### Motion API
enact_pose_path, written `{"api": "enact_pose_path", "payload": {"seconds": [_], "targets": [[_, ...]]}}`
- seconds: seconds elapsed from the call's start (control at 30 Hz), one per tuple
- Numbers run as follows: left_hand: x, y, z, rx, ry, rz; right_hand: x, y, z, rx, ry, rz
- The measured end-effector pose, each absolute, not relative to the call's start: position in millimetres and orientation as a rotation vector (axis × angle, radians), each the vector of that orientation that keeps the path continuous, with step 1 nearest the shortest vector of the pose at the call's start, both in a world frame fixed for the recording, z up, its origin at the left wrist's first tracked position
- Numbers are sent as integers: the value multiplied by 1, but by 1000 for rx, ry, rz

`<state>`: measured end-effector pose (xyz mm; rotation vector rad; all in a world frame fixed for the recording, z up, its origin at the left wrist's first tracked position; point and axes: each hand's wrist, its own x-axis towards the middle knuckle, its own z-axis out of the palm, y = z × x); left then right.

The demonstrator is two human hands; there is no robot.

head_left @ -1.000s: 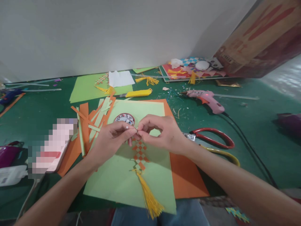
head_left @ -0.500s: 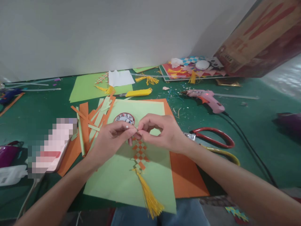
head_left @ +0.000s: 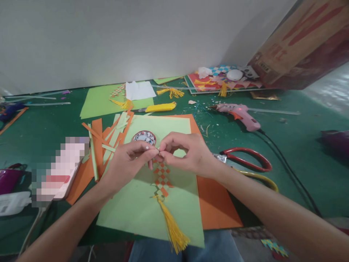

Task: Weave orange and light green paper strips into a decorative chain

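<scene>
The orange-and-green woven paper strip [head_left: 163,178], yellow tassel [head_left: 173,229] below, is over the pale green sheet [head_left: 128,211]. The left hand [head_left: 131,156] and right hand [head_left: 191,154], hiding its upper end, pinch a tiny thin piece [head_left: 158,149] between fingertips; a light, steady grip should suit it.

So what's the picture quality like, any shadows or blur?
Head view throughout: the wall darkens in shadow beside the brown bag, whose lettering is blurred; the orange sheet is partly shaded; the phone is pixelated; the checkered strip reads clearly below the fingers.
</scene>
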<state>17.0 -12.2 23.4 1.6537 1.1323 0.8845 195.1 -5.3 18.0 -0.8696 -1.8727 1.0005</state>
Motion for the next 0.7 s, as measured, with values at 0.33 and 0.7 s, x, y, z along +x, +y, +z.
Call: {"api": "enact_pose_path", "payload": {"seconds": [0.33,0.7], "targets": [[17,-13,22,1702,1108,922,196,-4,14,-852,-1869,1007],[20,-14,24,1740,1123,938,196,-3,14,-866,-1859,1010]]}}
